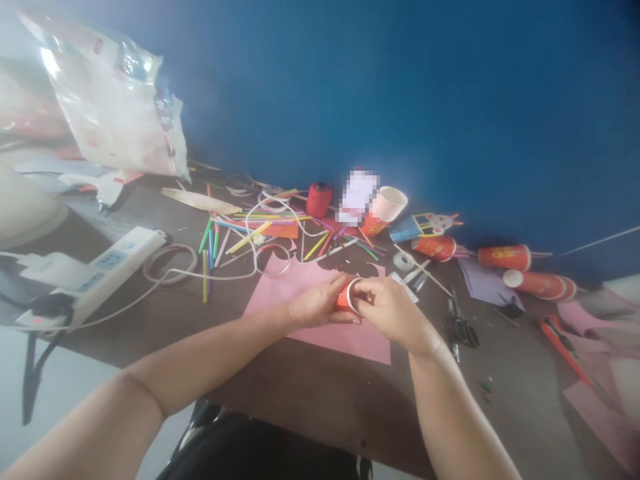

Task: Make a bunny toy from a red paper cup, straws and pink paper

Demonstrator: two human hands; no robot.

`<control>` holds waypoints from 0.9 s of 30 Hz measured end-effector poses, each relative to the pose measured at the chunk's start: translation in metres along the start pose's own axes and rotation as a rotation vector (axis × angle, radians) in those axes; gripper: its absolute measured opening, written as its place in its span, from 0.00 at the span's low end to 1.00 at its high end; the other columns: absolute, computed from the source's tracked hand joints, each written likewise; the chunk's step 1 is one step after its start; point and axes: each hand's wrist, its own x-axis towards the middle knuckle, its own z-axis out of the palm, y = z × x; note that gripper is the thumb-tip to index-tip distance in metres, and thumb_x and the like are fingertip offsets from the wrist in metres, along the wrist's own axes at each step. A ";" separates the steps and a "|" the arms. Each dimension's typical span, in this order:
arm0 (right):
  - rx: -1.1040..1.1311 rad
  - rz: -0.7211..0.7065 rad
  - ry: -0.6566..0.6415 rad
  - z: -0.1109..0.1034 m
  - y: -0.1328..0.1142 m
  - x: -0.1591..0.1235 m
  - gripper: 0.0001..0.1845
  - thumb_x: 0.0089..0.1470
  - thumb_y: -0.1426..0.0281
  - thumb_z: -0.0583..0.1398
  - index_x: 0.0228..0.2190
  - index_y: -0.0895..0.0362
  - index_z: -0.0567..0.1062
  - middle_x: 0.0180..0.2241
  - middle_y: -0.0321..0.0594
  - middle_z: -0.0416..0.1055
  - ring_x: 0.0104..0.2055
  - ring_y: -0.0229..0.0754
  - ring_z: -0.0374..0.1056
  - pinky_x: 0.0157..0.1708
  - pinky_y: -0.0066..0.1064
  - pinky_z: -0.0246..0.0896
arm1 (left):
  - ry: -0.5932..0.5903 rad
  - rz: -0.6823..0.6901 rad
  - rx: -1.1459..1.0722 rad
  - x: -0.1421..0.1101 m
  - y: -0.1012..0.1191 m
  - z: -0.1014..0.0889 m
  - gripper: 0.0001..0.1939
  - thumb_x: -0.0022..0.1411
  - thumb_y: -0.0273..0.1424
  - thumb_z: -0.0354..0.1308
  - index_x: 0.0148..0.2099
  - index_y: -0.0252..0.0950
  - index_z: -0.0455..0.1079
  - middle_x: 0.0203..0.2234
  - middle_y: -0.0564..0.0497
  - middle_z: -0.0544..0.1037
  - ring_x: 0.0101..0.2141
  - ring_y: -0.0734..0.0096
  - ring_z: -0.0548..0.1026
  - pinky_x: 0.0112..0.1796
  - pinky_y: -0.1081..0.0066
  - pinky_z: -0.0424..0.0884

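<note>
A small red paper cup [344, 300] with a white rim lies on its side between my hands, its mouth turned to the right. My left hand [317, 301] is wrapped round the cup's body from the left. At the cup's mouth, the bent fingers of my right hand [390, 303] reach inside the rim. Their tips are hidden, so I cannot tell whether they pinch anything. Under both hands a pink paper sheet [370, 343] with a cut-out upper edge lies on the dark table [320, 407].
Left are a power strip [117, 260], glue gun [107, 187] and looped white cable [215, 275]. Coloured sticks [260, 227], a red spool [319, 200] and stacked cups [390, 203] lie behind. Right are scissors [464, 327], red cups [505, 257] and a red-handled cutter [560, 337].
</note>
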 end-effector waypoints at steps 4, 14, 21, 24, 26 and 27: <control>-0.024 -0.045 0.034 0.002 0.000 0.000 0.11 0.47 0.79 0.55 0.17 0.56 0.68 0.20 0.30 0.67 0.27 0.34 0.59 0.31 0.27 0.47 | -0.003 0.010 -0.014 0.000 0.000 0.000 0.33 0.53 0.44 0.59 0.56 0.37 0.55 0.43 0.42 0.69 0.44 0.57 0.70 0.44 0.60 0.69; 0.065 0.016 -0.019 0.003 0.003 0.001 0.11 0.47 0.78 0.53 0.16 0.57 0.64 0.17 0.28 0.61 0.22 0.31 0.53 0.26 0.25 0.45 | -0.046 -0.020 0.025 -0.004 -0.003 0.006 0.34 0.55 0.45 0.57 0.57 0.33 0.51 0.46 0.40 0.65 0.46 0.58 0.68 0.46 0.60 0.68; 0.025 0.004 -0.016 -0.004 -0.004 0.002 0.09 0.46 0.77 0.54 0.19 0.56 0.68 0.18 0.27 0.64 0.22 0.31 0.54 0.26 0.25 0.45 | 0.017 -0.040 -0.052 -0.003 -0.004 0.006 0.30 0.51 0.45 0.60 0.51 0.34 0.57 0.41 0.43 0.67 0.43 0.60 0.69 0.43 0.62 0.69; -0.017 -0.008 -0.024 -0.006 -0.005 0.001 0.09 0.46 0.77 0.54 0.18 0.56 0.67 0.19 0.28 0.64 0.22 0.31 0.53 0.26 0.25 0.45 | 0.043 -0.026 -0.043 -0.001 -0.004 0.005 0.31 0.50 0.45 0.61 0.51 0.34 0.58 0.42 0.42 0.68 0.44 0.58 0.68 0.44 0.61 0.68; -0.045 -0.008 -0.041 -0.005 -0.005 0.001 0.10 0.46 0.77 0.54 0.17 0.56 0.66 0.18 0.28 0.63 0.22 0.31 0.52 0.26 0.26 0.44 | 0.041 -0.022 -0.022 -0.001 -0.004 0.004 0.32 0.50 0.46 0.61 0.52 0.35 0.58 0.42 0.42 0.68 0.44 0.57 0.68 0.44 0.60 0.68; -0.058 -0.003 -0.047 -0.004 -0.004 0.001 0.10 0.46 0.77 0.54 0.17 0.56 0.66 0.18 0.28 0.63 0.21 0.31 0.52 0.26 0.26 0.44 | 0.039 -0.019 -0.015 -0.001 -0.004 0.004 0.33 0.49 0.46 0.62 0.53 0.35 0.58 0.42 0.43 0.68 0.44 0.57 0.68 0.43 0.60 0.68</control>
